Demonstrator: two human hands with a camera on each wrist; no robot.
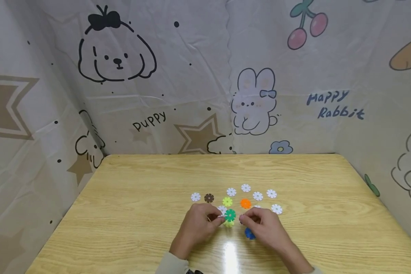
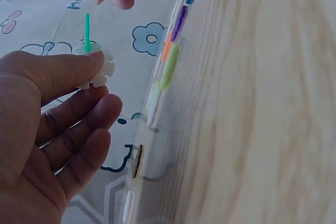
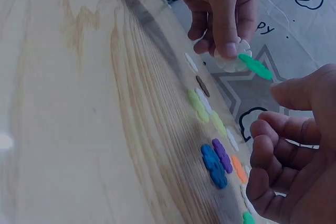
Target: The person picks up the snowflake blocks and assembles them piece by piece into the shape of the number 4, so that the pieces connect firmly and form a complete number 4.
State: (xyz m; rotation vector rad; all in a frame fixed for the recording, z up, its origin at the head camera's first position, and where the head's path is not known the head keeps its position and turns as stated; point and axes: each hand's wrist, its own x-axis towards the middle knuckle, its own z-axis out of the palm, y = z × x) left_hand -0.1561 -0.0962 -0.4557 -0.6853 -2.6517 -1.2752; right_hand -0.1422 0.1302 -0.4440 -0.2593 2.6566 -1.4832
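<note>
Discs, notched plastic, at an early stage by the look of it: one join visible, most pieces loose. Left hand point(image 1: 200, 223) has a white disc point(image 2: 108, 68) pinched by the thumb, held up off the counter point(image 1: 123, 198). Green disc point(image 1: 230, 215) sits at the white one's edge, turned at an angle to it; looks slotted in, but the thumb and angle hide how deep. Right hand point(image 1: 265, 228) is just beside the green disc, thumb apart from loosely bent fingers, nothing visible in the grasp.

Left to do, if the job is joining them all: everything on the counter. Blue disc point(image 1: 250, 233) and purple disc point(image 3: 222, 156) lie close together by the right hand, orange disc point(image 1: 245, 204) beyond. Two yellow-green discs point(image 1: 227, 201) near the middle, brown disc point(image 1: 209, 198) to the left, loose white discs point(image 1: 271, 193) scattered around them. Second green piece point(image 3: 248, 217) partly shows at the right wrist view's bottom edge. No other joined pair that I can make out.
</note>
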